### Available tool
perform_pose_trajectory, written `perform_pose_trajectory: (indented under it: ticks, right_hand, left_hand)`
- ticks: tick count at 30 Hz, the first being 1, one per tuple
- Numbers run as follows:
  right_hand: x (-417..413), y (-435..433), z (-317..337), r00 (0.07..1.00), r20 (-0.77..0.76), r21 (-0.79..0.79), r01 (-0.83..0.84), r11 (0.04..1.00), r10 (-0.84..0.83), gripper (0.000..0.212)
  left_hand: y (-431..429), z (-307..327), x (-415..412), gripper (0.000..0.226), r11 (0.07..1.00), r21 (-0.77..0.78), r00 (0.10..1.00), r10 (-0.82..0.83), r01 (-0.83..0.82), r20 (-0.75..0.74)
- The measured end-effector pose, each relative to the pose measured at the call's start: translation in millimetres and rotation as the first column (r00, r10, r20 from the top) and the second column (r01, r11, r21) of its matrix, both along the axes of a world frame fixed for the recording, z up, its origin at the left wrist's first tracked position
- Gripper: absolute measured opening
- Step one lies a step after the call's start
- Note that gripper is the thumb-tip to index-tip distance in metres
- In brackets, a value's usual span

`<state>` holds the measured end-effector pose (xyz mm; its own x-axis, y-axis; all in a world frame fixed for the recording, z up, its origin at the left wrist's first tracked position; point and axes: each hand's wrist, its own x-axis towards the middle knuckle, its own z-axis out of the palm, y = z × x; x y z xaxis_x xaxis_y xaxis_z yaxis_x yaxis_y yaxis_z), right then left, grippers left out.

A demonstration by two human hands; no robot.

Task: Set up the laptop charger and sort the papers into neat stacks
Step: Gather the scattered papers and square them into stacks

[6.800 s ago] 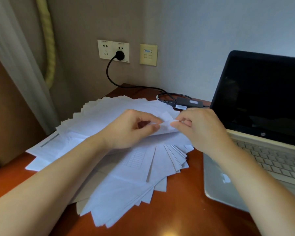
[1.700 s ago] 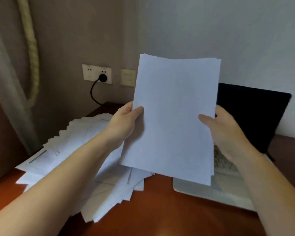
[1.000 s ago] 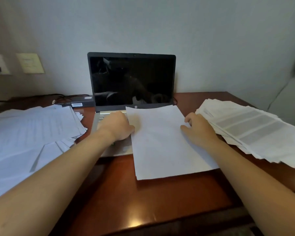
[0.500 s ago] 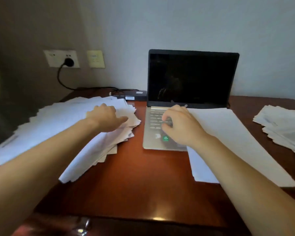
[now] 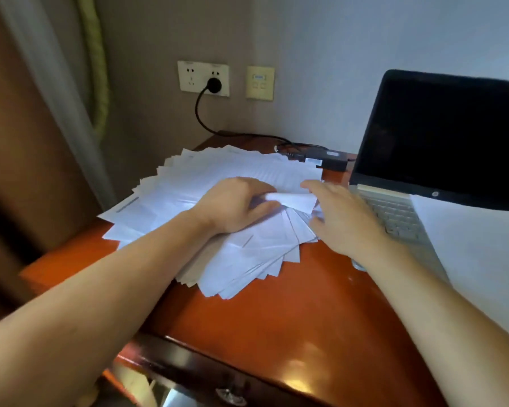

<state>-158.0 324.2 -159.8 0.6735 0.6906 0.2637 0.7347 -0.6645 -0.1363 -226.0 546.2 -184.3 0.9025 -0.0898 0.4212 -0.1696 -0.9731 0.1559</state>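
Note:
A fanned heap of white papers (image 5: 206, 183) lies on the left part of the reddish wooden desk (image 5: 276, 318). My left hand (image 5: 235, 204) rests on the heap and pinches the curled edge of a top sheet (image 5: 291, 199). My right hand (image 5: 341, 218) hovers at the heap's right edge, fingers spread and straight, holding nothing. The black charger brick (image 5: 332, 158) lies behind the heap, its cable running up to a plug (image 5: 213, 84) in the wall socket. The open laptop (image 5: 441, 136) stands at the right. A neat white stack (image 5: 479, 254) lies across its right side.
A wall switch plate (image 5: 260, 82) sits beside the socket. A curtain (image 5: 56, 92) with a rope tie hangs at the left. The desk's dark front edge with a drawer handle (image 5: 232, 396) is at the bottom. Bare desk surface lies in front of the heap.
The stack I held up was laid by the laptop. Both hands then moved left to the heap; my left hand now pinches a top sheet, and my right hand has come off the keyboard.

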Motion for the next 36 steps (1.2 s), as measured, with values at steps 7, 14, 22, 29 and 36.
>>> perform_pose_trajectory:
  ticks: [7, 14, 22, 29, 36]
  right_hand:
    - [4, -14, -7, 0.994, 0.001, 0.235, 0.109, 0.966, -0.112, 0.031]
    - [4, -11, -11, 0.998, -0.001, 0.227, 0.061, 0.972, -0.063, 0.028]
    - [11, -6, -11, 0.998, -0.056, -0.049, 0.026, 0.998, -0.028, 0.041]
    - [7, -2, -10, 0.998, -0.064, -0.083, 0.012, 0.996, -0.018, 0.044]
    - [7, -5, -11, 0.993, -0.112, 0.124, -0.013, 0.992, 0.027, 0.052]
  left_hand:
    - [6, -1, 3, 0.034, 0.996, -0.09, 0.993, 0.033, -0.023, 0.112]
    - [16, 6, -6, 0.017, 0.813, -0.576, 0.995, 0.098, -0.08, 0.0]
    - [11, 8, -8, 0.021, 0.81, -0.582, 0.976, 0.174, -0.067, 0.13]
    - [7, 9, -7, 0.041, 0.996, -0.08, 0.988, -0.047, 0.035, -0.149]
    - [7, 10, -7, 0.032, 0.996, 0.061, 0.997, -0.065, 0.067, -0.032]
